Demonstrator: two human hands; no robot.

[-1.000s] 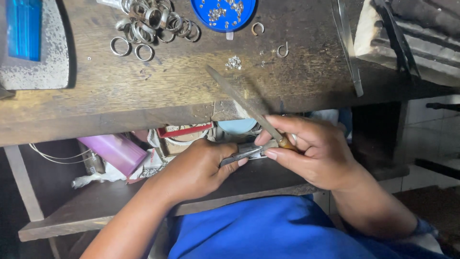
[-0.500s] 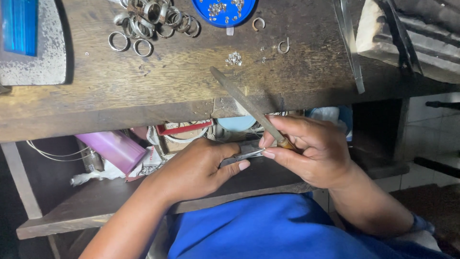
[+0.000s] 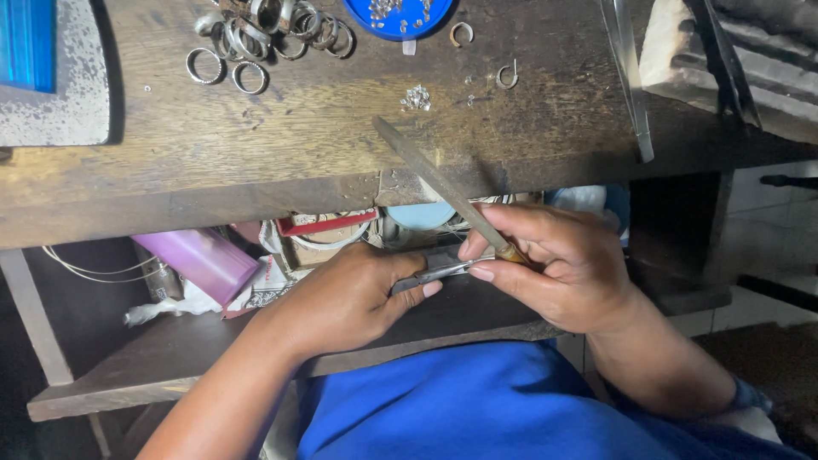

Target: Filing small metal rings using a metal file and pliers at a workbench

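Head view looked down on a wooden bench [image 3: 256, 145]. At center, the right hand [image 3: 558, 268] pinched a long flat file [image 3: 439, 187] near its brownish handle, thumb and fingers pressed together on it, the blade slanting toward 10 o'clock across the bench edge. The left hand [image 3: 349, 298], at 9 o'clock of the right, was closed around slim metal pliers [image 3: 443, 270], whose tips met the file's lower end; what they clamped was too small to tell. Judged by its look, the file was stiff, light and rough-faced, best held at the handle; the pliers were hard and smooth, likely to slip unless squeezed firmly. Silver rings [image 3: 264, 34] lay at 11 o'clock, a blue dish [image 3: 400, 21] at 12.
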